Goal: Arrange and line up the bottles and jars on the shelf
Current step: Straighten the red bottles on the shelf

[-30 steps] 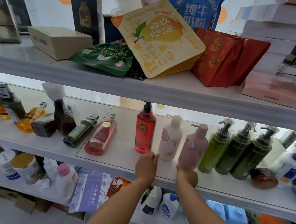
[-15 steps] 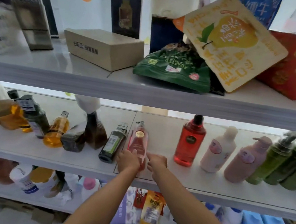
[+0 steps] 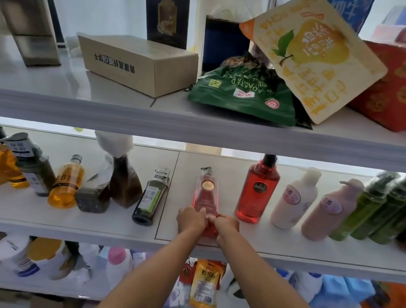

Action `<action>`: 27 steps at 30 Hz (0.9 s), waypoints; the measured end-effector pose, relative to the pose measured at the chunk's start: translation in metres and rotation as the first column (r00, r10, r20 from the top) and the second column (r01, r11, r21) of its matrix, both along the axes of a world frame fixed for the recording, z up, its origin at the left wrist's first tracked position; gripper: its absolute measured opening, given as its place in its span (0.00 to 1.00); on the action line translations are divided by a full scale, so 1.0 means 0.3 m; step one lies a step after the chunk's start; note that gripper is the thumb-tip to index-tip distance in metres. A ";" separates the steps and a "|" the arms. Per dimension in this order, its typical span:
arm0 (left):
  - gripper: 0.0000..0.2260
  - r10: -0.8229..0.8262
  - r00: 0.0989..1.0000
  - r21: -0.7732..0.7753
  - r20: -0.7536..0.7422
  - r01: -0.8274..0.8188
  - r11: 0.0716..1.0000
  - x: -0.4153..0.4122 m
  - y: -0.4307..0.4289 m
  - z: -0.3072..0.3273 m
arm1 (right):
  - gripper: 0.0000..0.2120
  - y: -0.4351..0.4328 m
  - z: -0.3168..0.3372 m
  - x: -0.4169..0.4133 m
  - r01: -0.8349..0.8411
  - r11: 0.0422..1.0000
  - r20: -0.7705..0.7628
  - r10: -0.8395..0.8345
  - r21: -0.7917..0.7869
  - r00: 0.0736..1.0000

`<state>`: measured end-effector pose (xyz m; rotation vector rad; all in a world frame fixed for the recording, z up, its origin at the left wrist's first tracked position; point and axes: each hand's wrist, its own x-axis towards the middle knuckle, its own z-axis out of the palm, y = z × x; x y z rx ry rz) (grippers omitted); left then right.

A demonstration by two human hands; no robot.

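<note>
We grip the base of the pale pink clear plastic bottle with the gold round badge with both hands: our left hand and right hand are curled around its lower end from either side, fingers closed on it. The bottle lies flat on the middle white shelf, cap pointing to the back, and our hands hide its bottom. Just to its right stands the red translucent pump bottle with a black cap, its pump top cut off by the shelf above. To the left lies the dark green bottle with a pale label. The green pump bottles at far right are blurred.
</note>
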<state>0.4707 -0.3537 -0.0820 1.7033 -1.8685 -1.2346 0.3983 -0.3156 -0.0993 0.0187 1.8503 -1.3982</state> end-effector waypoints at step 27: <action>0.18 0.090 0.982 -0.276 0.167 -0.041 0.960 0.381 -0.184 0.098 | 0.11 -0.181 0.201 0.401 -0.190 0.963 -0.302 0.242 0.190 0.922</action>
